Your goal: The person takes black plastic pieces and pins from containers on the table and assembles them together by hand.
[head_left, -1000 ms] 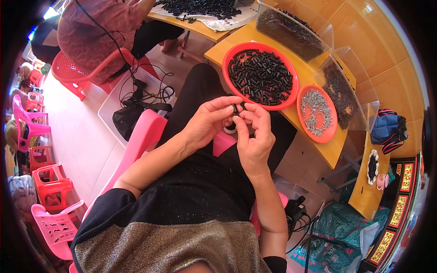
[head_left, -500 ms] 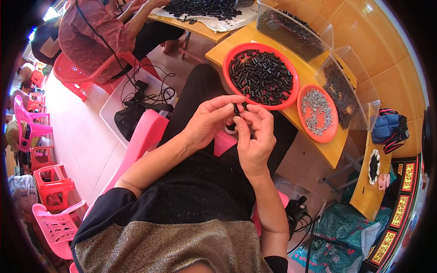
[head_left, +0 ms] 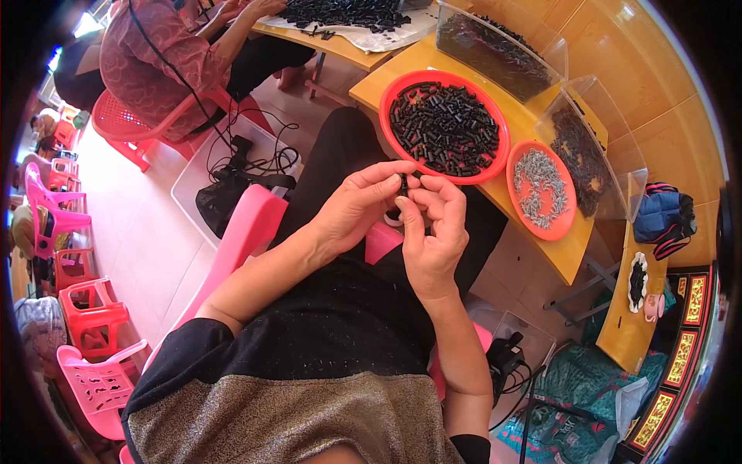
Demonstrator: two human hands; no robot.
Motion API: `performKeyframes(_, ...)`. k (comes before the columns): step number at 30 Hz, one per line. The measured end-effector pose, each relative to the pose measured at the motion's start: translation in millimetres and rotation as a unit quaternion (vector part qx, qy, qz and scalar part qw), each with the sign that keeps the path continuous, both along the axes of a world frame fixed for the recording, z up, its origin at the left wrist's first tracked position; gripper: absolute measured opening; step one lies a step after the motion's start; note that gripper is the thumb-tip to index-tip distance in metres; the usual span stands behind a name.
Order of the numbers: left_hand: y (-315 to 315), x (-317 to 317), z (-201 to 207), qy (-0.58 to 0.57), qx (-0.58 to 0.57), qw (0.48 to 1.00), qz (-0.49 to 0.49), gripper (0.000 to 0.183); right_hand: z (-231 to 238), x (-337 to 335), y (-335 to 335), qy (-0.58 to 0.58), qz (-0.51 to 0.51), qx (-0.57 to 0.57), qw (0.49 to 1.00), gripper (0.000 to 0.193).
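The fingertips of both hands met over the lap, pinched shut on a small black tube (head_left: pixel 403 185) that stood upright between them. The left hand (head_left: pixel 357 207) closed its thumb and forefinger on the piece from the left, the other fingers curled loosely beneath. The right hand (head_left: pixel 433 232) gripped it from the right, thumb pressed against the bent forefinger. What the rest of each palm held could not be told.

Just beyond the hands, on the edge of the yellow table (head_left: pixel 541 263), sat a large round red tray (head_left: pixel 444 127) heaped with more small black tubes. Beside it to the right lay a smaller orange tray (head_left: pixel 541 189) filled with little grey metal parts. Two clear plastic bins (head_left: pixel 502 50) stood behind the trays, each holding dark pieces.

Under the forearms a pink plastic chair (head_left: pixel 247 232) showed against the black trousers. On the floor to the left a white tub (head_left: pixel 202 174) held a black bag and tangled black cords. Another person in a patterned red top (head_left: pixel 154 69) sat on a red chair at the far table. Stacked red and pink stools (head_left: pixel 85 309) stood at the left rim. At the lower right rim, flat red packages with gold borders (head_left: pixel 680 348) lay near teal patterned bags (head_left: pixel 572 417).
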State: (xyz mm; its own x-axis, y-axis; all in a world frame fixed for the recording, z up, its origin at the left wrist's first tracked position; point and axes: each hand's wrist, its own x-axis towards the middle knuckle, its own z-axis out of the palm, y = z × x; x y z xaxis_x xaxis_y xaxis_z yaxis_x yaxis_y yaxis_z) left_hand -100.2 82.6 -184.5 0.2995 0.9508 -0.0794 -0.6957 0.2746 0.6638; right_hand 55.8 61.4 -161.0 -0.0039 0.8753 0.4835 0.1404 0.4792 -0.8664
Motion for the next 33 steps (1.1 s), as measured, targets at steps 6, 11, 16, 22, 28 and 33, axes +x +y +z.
performKeyframes(6, -5.3, 1.8, 7.9, 0.012, -0.012, 1.0, -0.001, 0.035, -7.0, -0.3, 0.5, -0.064, -0.041, 0.074, 0.994, 0.033)
performKeyframes(11, -5.3, -3.0, 4.5, 0.015, -0.013, 1.0, -0.01, 0.035, -1.8, 14.5, 13.8, -0.225, -0.083, 0.252, 0.938, 0.032)
performKeyframes(16, -0.8, -8.1, 1.5, 0.009, -0.021, 0.998, -0.051, 0.032, 7.0, 29.8, 21.8, -0.314, -0.064, 0.232, 0.918, 0.043)
performKeyframes(22, 1.8, -10.4, -13.5, 0.015, -0.065, 0.995, -0.079, 0.024, -3.6, 38.8, 30.7, -0.331, 0.002, 0.225, 0.916, 0.047)
performKeyframes(28, 0.2, -9.7, -6.9, 0.049, -0.084, 0.989, -0.109, 0.025, -5.1, 43.7, 31.3, -0.319, 0.039, 0.196, 0.926, 0.041)
performKeyframes(33, 0.1, -12.7, -7.5, 0.048, -0.092, 0.989, -0.106, 0.025, -2.2, 40.9, 30.4, -0.316, 0.039, 0.205, 0.926, 0.043)
